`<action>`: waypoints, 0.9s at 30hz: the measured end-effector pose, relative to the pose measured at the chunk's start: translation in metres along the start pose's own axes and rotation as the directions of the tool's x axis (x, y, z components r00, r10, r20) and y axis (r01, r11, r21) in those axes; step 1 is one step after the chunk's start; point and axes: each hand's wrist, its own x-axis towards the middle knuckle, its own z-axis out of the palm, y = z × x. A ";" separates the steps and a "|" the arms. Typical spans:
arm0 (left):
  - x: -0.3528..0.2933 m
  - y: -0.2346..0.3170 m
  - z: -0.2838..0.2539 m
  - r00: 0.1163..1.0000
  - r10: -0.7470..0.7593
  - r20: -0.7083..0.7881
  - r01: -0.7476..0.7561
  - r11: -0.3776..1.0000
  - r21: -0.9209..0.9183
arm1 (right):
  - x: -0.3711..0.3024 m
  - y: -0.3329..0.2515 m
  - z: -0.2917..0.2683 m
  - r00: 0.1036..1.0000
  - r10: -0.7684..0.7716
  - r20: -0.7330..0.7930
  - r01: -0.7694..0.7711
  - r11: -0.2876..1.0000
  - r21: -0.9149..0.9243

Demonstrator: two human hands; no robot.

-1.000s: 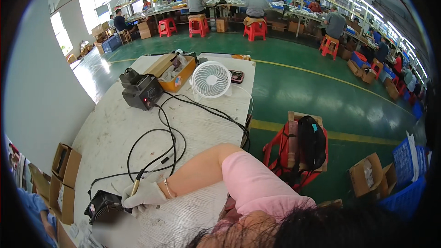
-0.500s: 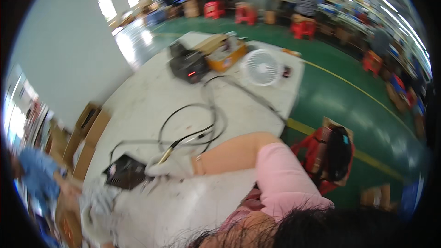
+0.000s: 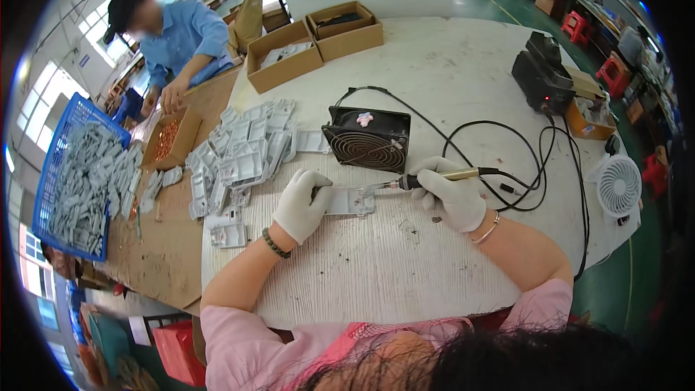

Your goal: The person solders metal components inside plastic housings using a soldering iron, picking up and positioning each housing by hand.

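My left hand point(image 3: 301, 206), in a white glove, is closed on the left end of a grey plastic housing point(image 3: 346, 203) lying flat on the white table point(image 3: 405, 268). Gloved as well, my right hand point(image 3: 450, 194) grips a soldering iron point(image 3: 411, 182) with a black cable. The iron's tip is at the far right corner of the housing; whether it touches is too small to tell. Just beyond stands a black square fan point(image 3: 367, 139). A heap of similar grey housings point(image 3: 250, 146) lies left of it, and one single housing point(image 3: 229, 234) rests near my left wrist.
At the left are a blue basket of grey parts point(image 3: 78, 94) and a carton of copper-coloured pieces point(image 3: 190, 122), near a co-worker in blue point(image 3: 177, 36). Open cartons point(image 3: 347, 47) stand at the back. Right are a black soldering station point(image 3: 541, 72), looped cable and a white fan point(image 3: 617, 187).
The view has swung left, bringing the housing heap, basket and co-worker into sight. My right hand, earlier beside the black fan, now holds the iron at the housing in my left hand.
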 end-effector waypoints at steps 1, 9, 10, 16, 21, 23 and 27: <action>-0.001 0.000 0.003 1.000 -0.006 0.007 0.006 1.000 -0.003 | -0.001 0.000 0.000 1.000 -0.016 -0.006 0.015 0.999 -0.033; -0.003 0.000 0.009 0.999 0.050 -0.008 -0.049 0.998 0.045 | -0.005 0.000 0.003 0.999 -0.038 -0.030 0.032 0.982 -0.187; -0.003 0.000 0.009 0.999 0.045 -0.011 -0.044 0.998 0.044 | -0.005 0.002 0.003 0.998 -0.040 -0.039 0.031 0.982 -0.188; -0.004 0.004 0.009 0.999 0.026 -0.019 -0.025 0.999 0.047 | -0.005 0.003 0.001 0.998 -0.037 -0.044 0.028 0.982 -0.189; -0.005 0.005 0.009 1.000 0.007 -0.008 -0.007 0.999 0.050 | -0.006 0.002 0.002 0.998 -0.047 -0.029 0.041 0.982 -0.185; -0.004 0.005 0.009 1.000 0.003 -0.006 -0.003 0.999 0.042 | -0.007 0.001 0.003 0.999 -0.033 -0.040 0.024 0.981 -0.194; -0.004 0.005 0.009 1.000 0.006 -0.007 -0.006 1.000 0.029 | -0.008 0.000 0.004 0.998 -0.045 -0.040 0.036 0.979 -0.203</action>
